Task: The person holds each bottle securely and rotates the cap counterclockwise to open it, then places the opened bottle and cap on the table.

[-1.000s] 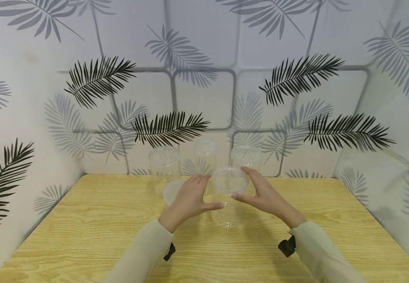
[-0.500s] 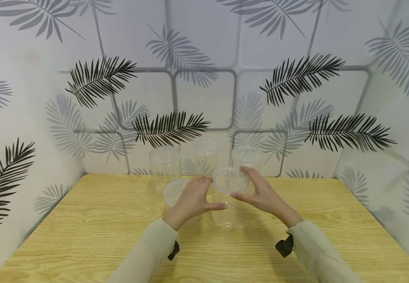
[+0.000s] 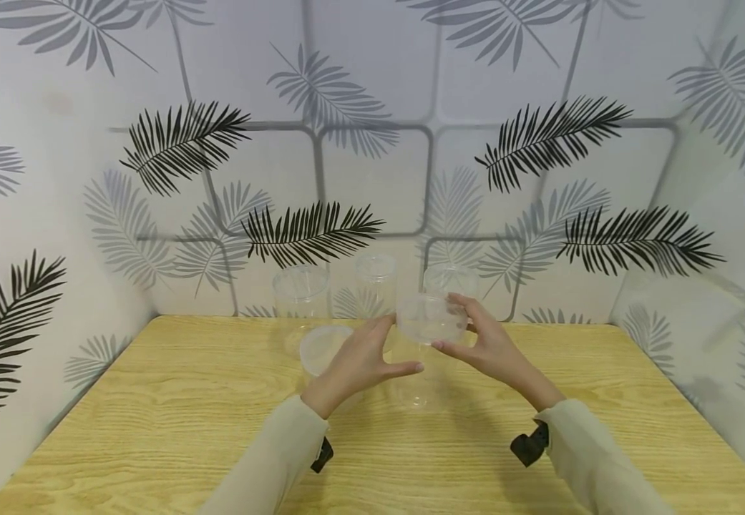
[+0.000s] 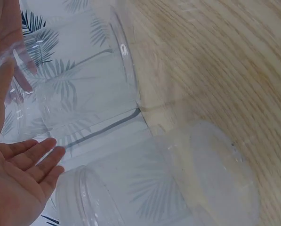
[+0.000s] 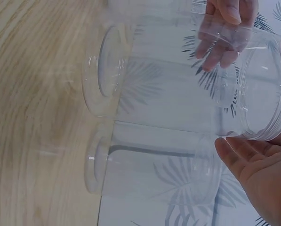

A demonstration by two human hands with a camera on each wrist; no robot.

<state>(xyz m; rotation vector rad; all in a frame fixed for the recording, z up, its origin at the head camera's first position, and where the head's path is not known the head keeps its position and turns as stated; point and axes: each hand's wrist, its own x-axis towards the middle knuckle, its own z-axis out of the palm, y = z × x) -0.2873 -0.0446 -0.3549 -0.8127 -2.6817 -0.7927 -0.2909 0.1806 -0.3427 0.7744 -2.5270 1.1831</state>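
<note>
In the head view a clear plastic jar (image 3: 416,392) stands upright near the middle of the wooden table. At its top, my right hand (image 3: 484,347) grips a clear round lid (image 3: 432,320) by the edge, thumb in front and fingers behind; the lid is tilted. My left hand (image 3: 361,361) is on the jar's left side, thumb and fingers spread apart. Through the clear wall in the right wrist view, the left hand (image 5: 227,35) shows with loose fingers. The left wrist view shows the left fingers (image 4: 36,157) extended, gripping nothing.
Behind stand more clear jars: one at back left (image 3: 301,307), a narrower jar (image 3: 375,286) in the middle and another jar (image 3: 451,277) at back right. A frosted round top (image 3: 322,349) is partly hidden behind the left hand. The patterned wall (image 3: 372,179) rises behind the table (image 3: 153,429).
The lid has shifted slightly right and up with the right hand and now tilts over the jar. The left hand has moved slightly right.
</note>
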